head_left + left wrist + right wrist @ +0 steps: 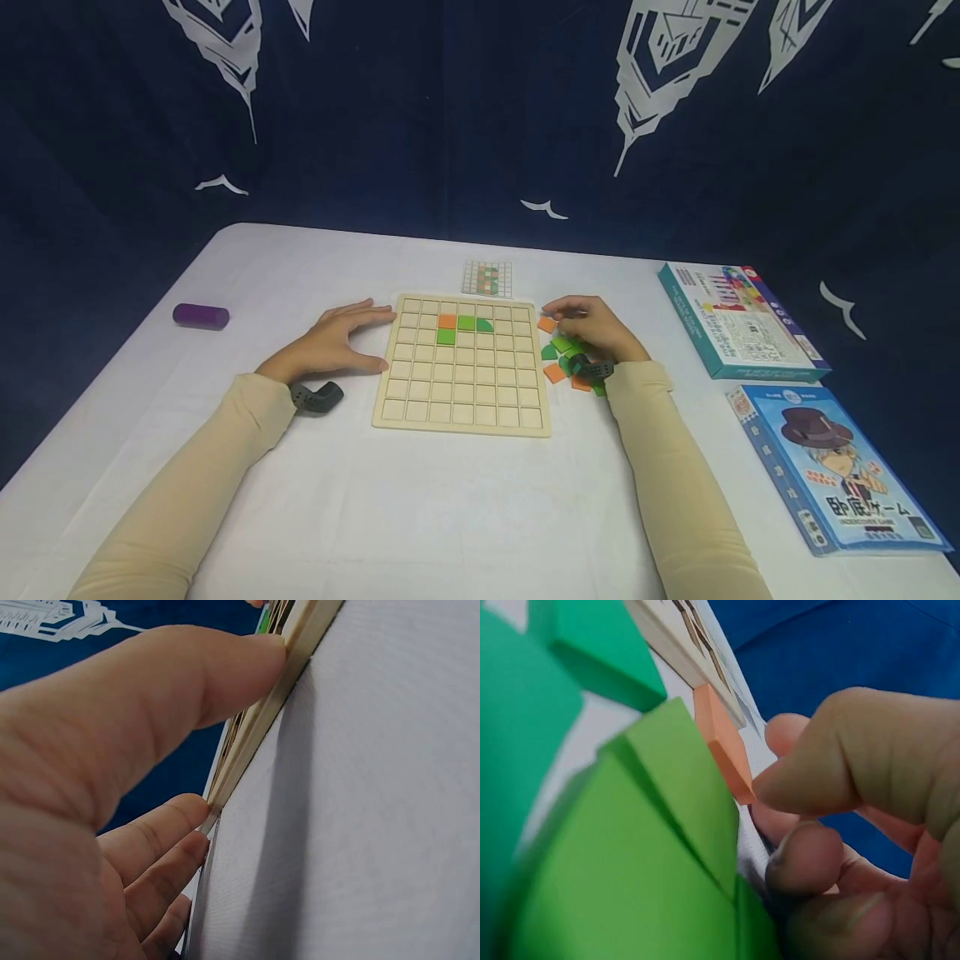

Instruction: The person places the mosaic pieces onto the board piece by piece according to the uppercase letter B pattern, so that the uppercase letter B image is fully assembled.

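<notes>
A wooden grid board [462, 421] lies flat on the white table. Orange, light green and rounded dark green tiles sit in its upper cells. My left hand [337, 337] spreads thumb and fingers along the board's left edge, with the thumb tip against the rim in the left wrist view. Beside the right edge, my right hand [596, 325] bends over a loose pile of tiles. Its thumb and index fingertips are right at the edge of an orange tile [724, 746]; I cannot tell whether they pinch it. Light green tiles [652, 817] lie close by.
Behind the board lies a small pattern card [487, 279]. A purple cylinder [201, 316] lies at the far left. Two boxes, one teal-sided [742, 321] and one blue [840, 471], lie on the right. A dark blue curtain [442, 125] hangs behind the table.
</notes>
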{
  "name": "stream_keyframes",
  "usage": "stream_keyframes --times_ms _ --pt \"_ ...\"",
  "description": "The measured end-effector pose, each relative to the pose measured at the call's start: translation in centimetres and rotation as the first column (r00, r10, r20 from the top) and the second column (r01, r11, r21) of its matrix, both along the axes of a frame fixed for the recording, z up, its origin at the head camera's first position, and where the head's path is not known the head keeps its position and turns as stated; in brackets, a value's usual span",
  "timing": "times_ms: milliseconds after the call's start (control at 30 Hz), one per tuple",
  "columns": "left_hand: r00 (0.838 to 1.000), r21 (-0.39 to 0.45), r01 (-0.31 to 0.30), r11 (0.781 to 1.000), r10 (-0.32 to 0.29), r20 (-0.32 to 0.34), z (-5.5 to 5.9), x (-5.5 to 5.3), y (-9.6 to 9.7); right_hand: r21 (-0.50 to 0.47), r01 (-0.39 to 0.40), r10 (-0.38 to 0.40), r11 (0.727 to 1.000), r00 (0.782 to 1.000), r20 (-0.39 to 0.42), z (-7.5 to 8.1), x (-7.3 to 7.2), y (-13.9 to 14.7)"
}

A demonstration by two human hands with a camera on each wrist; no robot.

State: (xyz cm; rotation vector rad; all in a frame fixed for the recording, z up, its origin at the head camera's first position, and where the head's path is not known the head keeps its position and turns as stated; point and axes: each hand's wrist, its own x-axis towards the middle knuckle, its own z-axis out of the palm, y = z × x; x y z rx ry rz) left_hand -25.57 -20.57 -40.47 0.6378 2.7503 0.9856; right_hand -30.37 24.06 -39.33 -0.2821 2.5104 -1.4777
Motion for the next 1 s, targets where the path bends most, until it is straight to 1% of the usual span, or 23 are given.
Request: stream_keyframes --times_ms 133,233,367,433,533,633,700,833,1000 --pt "1.000 0.000 -0.005 1.000 0.005 0.001 -0.01 0.05 0.00 0.038 -0.047 0.047 0.998 0.999 -0.002 0.12 0.01 -0.22" --pt "1.000 -0.001 -0.004 1.000 0.004 -0.002 0.05 0.05 -0.02 0.068 -0.084 0.086 0.994 0.996 -0.021 0.25 0.02 -0.32" --pt "1.000 -0.003 -0.003 1.000 0.003 -0.004 0.01 0.01 -0.10 0.118 -0.096 0.102 0.988 0.994 -0.042 0.41 0.04 -0.51" --pt "1.000 -0.003 -0.003 1.000 0.003 -0.003 -0.03 0.00 -0.14 0.151 -0.078 0.086 0.986 0.995 -0.049 0.50 0.08 -0.59" --pt "1.000 -0.005 -0.006 1.000 0.006 0.000 -0.05 0.01 -0.13 0.192 -0.021 0.032 0.981 0.998 -0.057 0.67 0.22 -0.64" --pt "1.000 -0.007 -0.005 1.000 0.005 -0.002 -0.01 0.03 0.00 0.203 0.038 -0.027 0.978 0.998 -0.055 0.75 0.33 -0.52" --pt "1.000 -0.007 -0.005 1.000 0.005 -0.003 -0.03 0.01 0.08 0.199 0.063 -0.054 0.978 0.997 -0.049 0.74 0.32 -0.39" --pt "1.000 -0.007 -0.006 1.000 0.006 -0.001 -0.09 -0.05 0.11 0.203 0.083 -0.077 0.976 0.996 -0.038 0.71 0.23 -0.12" --pt "1.000 -0.006 -0.008 1.000 0.008 0.002 -0.07 0.02 0.05 0.196 0.078 -0.074 0.977 0.997 -0.027 0.81 0.23 0.00"
